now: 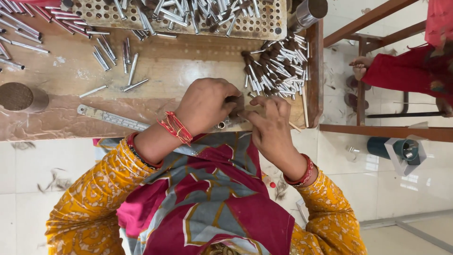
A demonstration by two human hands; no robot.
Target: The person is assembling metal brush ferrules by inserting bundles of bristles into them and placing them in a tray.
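At the near edge of the surface (155, 71), keep your left hand (205, 104) closed firmly on the small metal tube (222, 125) while your right hand (269, 125), fingers pinched narrow on the thin wooden stick (295, 126), guides it straight.

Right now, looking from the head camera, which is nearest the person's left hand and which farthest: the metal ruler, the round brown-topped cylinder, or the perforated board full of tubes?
From the left hand:
1. Metal ruler, flat on the table just to its left.
2. Perforated board, at the table's far edge, above the hand.
3. Brown-topped cylinder, far left on the table.
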